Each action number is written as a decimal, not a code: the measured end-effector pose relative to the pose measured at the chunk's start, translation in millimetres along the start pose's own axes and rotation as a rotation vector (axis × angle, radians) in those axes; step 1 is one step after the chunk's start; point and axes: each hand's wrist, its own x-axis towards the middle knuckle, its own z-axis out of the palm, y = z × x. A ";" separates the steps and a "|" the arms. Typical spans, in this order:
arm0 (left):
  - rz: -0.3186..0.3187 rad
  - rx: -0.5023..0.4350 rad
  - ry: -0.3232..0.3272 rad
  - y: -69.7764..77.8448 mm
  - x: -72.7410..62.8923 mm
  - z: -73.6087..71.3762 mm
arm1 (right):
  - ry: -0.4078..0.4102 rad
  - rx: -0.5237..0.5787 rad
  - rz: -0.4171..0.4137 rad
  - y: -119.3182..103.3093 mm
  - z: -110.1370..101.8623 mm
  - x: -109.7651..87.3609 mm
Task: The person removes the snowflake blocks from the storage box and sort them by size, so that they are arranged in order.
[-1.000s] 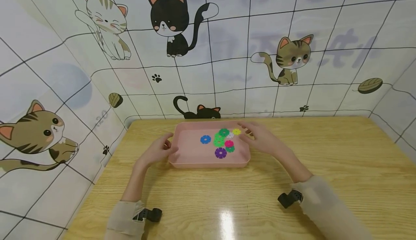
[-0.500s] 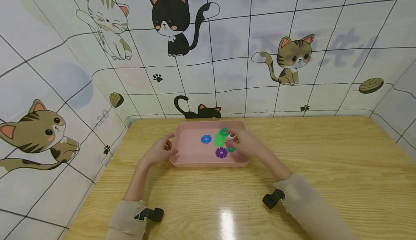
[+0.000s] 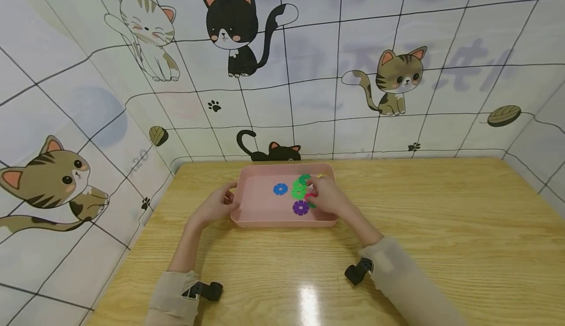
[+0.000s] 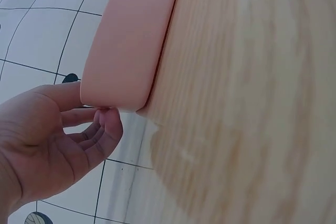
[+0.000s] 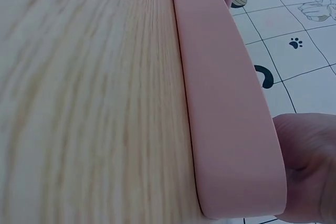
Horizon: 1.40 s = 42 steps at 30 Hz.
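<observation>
A shallow pink tray point(image 3: 258, 206) stands on the wooden table. My left hand point(image 3: 213, 206) grips its left end, thumb over the rim and fingers curled against the outside wall, as the left wrist view also shows. Over the tray's right part is my right hand point(image 3: 330, 196), its fingers bent down among notched plastic snowflake discs. A pink disc point(image 3: 309, 197) lies at its fingertips; whether they pinch it is hidden. Green discs point(image 3: 298, 189) and a purple disc point(image 3: 301, 208) lie just left of that hand. A blue disc point(image 3: 280, 189) sits apart, nearer the middle.
The wooden table point(image 3: 273, 267) extends in front of the tray and to both sides. Behind it rises a wall point(image 3: 318, 115) covered with cat drawings and grid lines. In the right wrist view, the tray's side wall point(image 5: 231, 108) hides most of the right hand.
My right hand has moved left from the tray's right rim in over the discs, covering the white disc and part of the yellow one. My left hand has stayed at the left end.
</observation>
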 end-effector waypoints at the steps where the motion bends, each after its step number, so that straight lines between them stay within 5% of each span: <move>1: 0.001 -0.011 -0.002 -0.7 -0.1 -0.2 | -0.004 -0.003 0.012 -0.1 0.8 0.3; 23: 0.025 -0.142 -0.021 -6.2 -1.8 -0.3 | -0.081 0.106 0.033 1.5 1.8 0.2; 42: -0.023 -0.275 -0.084 -9.1 -1.6 0.8 | 0.032 0.374 -0.011 11.9 -13.9 -11.8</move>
